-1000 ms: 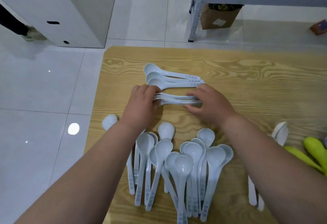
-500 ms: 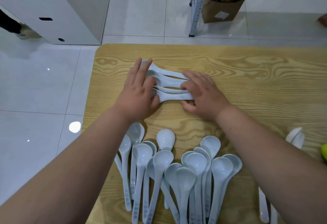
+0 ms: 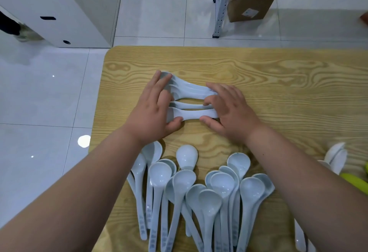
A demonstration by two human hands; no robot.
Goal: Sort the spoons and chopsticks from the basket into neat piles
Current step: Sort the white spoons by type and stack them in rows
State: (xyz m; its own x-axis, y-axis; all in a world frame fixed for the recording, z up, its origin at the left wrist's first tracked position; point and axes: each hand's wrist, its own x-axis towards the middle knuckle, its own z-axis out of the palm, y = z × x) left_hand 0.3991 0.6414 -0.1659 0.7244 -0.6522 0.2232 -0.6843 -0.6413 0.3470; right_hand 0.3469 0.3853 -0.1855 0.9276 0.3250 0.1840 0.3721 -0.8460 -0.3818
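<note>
Several white plastic soup spoons lie side by side across the wooden table, bowls to the left and handles to the right. My left hand lies flat over their bowls with straight fingers. My right hand presses on their handle ends, fingers spread and thumb at the near edge. A larger loose bunch of white spoons lies closer to me, bowls pointing away. No chopsticks are in view.
More white spoons lie at the right edge beside a yellow-green object. The table's left edge is close to my left arm. Beyond the table are a white cabinet, a metal shelf leg and a cardboard box.
My left hand went from curled round the spoon bowls to flat over them. My right hand shifted over the handle ends, and the row has been drawn closer together.
</note>
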